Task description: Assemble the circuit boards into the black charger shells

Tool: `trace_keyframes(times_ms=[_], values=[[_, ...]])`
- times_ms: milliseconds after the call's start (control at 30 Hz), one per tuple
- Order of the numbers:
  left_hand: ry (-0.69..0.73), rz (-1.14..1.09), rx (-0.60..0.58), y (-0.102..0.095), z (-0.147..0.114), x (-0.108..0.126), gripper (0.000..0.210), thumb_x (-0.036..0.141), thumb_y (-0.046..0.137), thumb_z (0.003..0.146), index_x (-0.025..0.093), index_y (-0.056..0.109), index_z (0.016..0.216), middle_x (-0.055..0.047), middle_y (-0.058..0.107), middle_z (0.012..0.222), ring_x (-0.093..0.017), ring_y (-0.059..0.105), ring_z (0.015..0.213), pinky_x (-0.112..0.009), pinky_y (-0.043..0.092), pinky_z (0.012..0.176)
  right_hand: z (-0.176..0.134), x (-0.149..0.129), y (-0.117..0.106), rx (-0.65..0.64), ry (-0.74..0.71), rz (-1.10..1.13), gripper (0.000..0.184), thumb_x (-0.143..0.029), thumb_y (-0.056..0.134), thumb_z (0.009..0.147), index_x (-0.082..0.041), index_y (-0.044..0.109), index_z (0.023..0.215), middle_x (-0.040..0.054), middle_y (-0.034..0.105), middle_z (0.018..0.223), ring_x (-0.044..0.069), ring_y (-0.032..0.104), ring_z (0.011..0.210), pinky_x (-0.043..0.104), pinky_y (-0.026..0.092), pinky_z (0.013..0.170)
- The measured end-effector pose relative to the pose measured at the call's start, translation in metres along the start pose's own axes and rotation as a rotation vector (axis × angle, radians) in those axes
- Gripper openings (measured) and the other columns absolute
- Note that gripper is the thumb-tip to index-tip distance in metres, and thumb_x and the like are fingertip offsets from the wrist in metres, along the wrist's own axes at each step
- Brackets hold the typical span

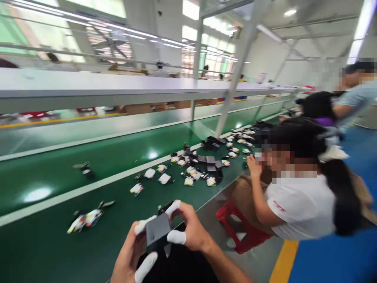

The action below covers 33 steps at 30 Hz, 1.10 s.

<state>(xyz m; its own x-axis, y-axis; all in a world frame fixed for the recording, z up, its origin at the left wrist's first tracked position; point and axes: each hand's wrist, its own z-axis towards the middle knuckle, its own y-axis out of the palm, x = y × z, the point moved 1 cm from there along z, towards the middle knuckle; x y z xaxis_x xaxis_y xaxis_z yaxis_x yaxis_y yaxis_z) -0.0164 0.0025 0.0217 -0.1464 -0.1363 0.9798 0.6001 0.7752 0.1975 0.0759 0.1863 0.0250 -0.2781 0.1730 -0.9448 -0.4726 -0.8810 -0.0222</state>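
grey casing (158,228): held up just left of the red stool (250,232), nearer to me than it. my left hand (126,249) clamped on one side, my right hand (192,228) on the other, white finger covers (176,236) pressed to it. green bench (59,259) runs left of and beyond the stool. on it, well left of the stool, a white-and-dark clump (88,218); beyond the stool, grey boxes (211,161) heaped among similar clumps. co-worker in a white shirt (303,208) seated on the stool, forearm raised
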Motion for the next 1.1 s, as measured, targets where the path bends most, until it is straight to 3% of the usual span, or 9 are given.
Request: trace_keyframes(times_ms=[133, 200, 300, 633, 867, 967, 1100], values=[[0.129, -0.102, -0.012, -0.004, 0.011, 0.023, 0.067, 0.047, 0.101, 0.076, 0.024, 0.074, 0.133, -0.011, 0.079, 0.134, -0.032, 0.078, 0.122, -0.037, 0.066, 0.108, 0.027, -0.034, 0.010, -0.019, -0.024, -0.099, 0.049, -0.070, 0.080, 0.094, -0.024, 0.072, 0.108, 0.0022, 0.072, 0.097, 0.021, 0.067, 0.089, 0.035, 0.056, 0.085], [0.243, -0.162, 0.035, -0.007, 0.018, 0.033, 0.058, 0.047, 0.099, 0.080, 0.023, 0.075, 0.128, -0.011, 0.079, 0.127, -0.029, 0.078, 0.119, -0.038, 0.064, 0.110, 0.041, -0.042, 0.015, -0.068, -0.045, -0.137, 0.039, -0.059, 0.080, 0.098, -0.025, 0.073, 0.116, 0.0018, 0.071, 0.098, 0.020, 0.065, 0.088, 0.034, 0.056, 0.085], [0.303, -0.224, 0.091, -0.007, 0.022, 0.041, 0.050, 0.043, 0.099, 0.082, 0.021, 0.074, 0.119, -0.009, 0.078, 0.116, -0.024, 0.077, 0.111, -0.036, 0.063, 0.107, 0.053, -0.046, 0.022, -0.098, -0.060, -0.125, 0.044, -0.050, 0.081, 0.099, -0.027, 0.071, 0.135, 0.0030, 0.074, 0.105, 0.020, 0.068, 0.092, 0.036, 0.060, 0.089], [0.213, -0.318, 0.116, -0.010, 0.011, 0.039, 0.049, 0.053, 0.094, 0.087, 0.022, 0.074, 0.119, -0.007, 0.075, 0.116, -0.022, 0.074, 0.111, -0.035, 0.061, 0.106, 0.042, -0.043, 0.028, -0.209, 0.085, -0.019, 0.051, -0.060, 0.078, 0.102, -0.029, 0.075, 0.142, 0.0060, 0.077, 0.112, 0.022, 0.075, 0.099, 0.040, 0.069, 0.097], [0.215, -0.289, 0.114, -0.010, 0.008, 0.032, 0.042, 0.045, 0.097, 0.086, 0.024, 0.076, 0.116, -0.005, 0.075, 0.110, -0.021, 0.076, 0.106, -0.034, 0.064, 0.101, 0.036, -0.035, 0.029, -0.172, 0.102, 0.039, 0.049, -0.062, 0.081, 0.098, -0.028, 0.077, 0.134, 0.0050, 0.076, 0.106, 0.022, 0.075, 0.094, 0.039, 0.069, 0.095], [0.238, -0.238, 0.145, -0.015, 0.008, 0.031, 0.045, 0.040, 0.098, 0.084, 0.024, 0.078, 0.121, -0.008, 0.079, 0.117, -0.022, 0.078, 0.108, -0.035, 0.065, 0.101, 0.035, -0.030, 0.029, -0.144, 0.088, 0.064, 0.045, -0.058, 0.083, 0.098, -0.029, 0.077, 0.132, 0.0040, 0.074, 0.105, 0.021, 0.074, 0.093, 0.039, 0.068, 0.096], [0.136, -0.221, 0.086, -0.023, 0.008, 0.024, 0.046, 0.040, 0.100, 0.080, 0.021, 0.080, 0.117, -0.012, 0.081, 0.120, -0.026, 0.079, 0.108, -0.038, 0.067, 0.101, 0.035, -0.019, 0.030, -0.141, 0.112, 0.066, 0.047, -0.062, 0.083, 0.096, -0.028, 0.079, 0.129, 0.0048, 0.073, 0.103, 0.022, 0.072, 0.089, 0.040, 0.068, 0.091]])
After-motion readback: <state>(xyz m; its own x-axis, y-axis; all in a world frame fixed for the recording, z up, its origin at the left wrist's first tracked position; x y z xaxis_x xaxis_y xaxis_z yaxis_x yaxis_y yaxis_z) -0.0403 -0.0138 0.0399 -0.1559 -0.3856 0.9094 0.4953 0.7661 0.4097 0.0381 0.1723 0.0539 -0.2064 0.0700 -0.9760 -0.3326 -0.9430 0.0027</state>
